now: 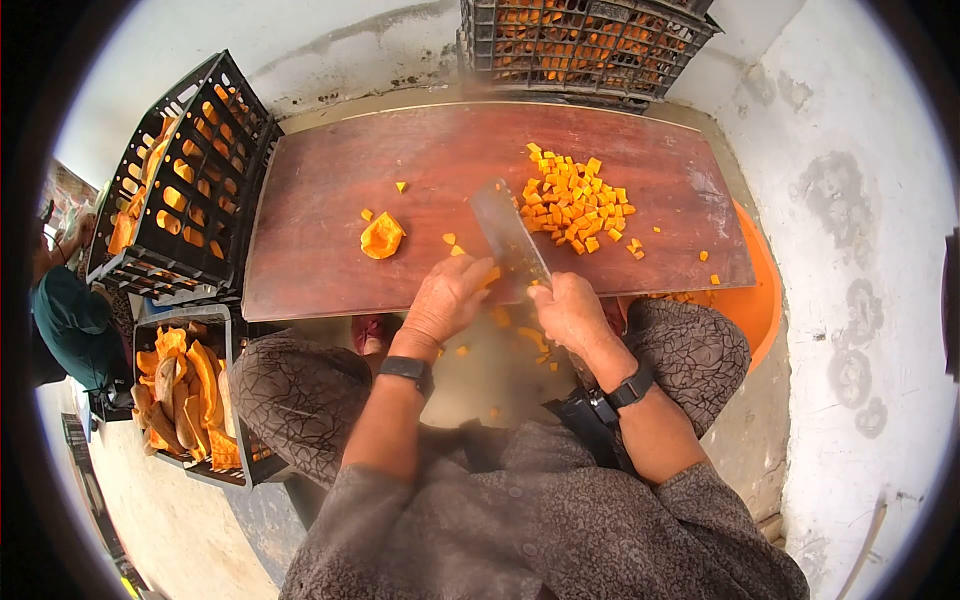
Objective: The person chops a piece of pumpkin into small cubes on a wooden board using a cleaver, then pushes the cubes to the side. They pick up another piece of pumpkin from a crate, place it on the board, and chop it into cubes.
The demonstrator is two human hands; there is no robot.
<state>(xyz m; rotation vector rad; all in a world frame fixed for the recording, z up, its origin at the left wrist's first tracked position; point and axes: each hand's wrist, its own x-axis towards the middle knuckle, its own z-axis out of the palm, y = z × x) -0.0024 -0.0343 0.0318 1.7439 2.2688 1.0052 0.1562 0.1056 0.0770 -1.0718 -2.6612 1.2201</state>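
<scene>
My right hand (574, 312) is closed around the handle of a cleaver (508, 232), its broad blade pointing away from me over the wooden board (330, 180). Just left of the blade, my left hand (450, 297) has its fingers bent around an orange pumpkin piece (490, 276), mostly hidden by them. A heap of pumpkin cubes (575, 203) lies on the board right of the blade. Farther left rests a hollow, rounded pumpkin chunk (382, 237), with a few small bits around it.
Black crates holding pumpkin pieces stand at the left (190, 180) and behind the board (590, 45). Peelings fill a lower crate (190, 400) beside my knee. An orange tub (762, 285) sits under the board's right end. Another person's sleeve (70, 320) shows far left.
</scene>
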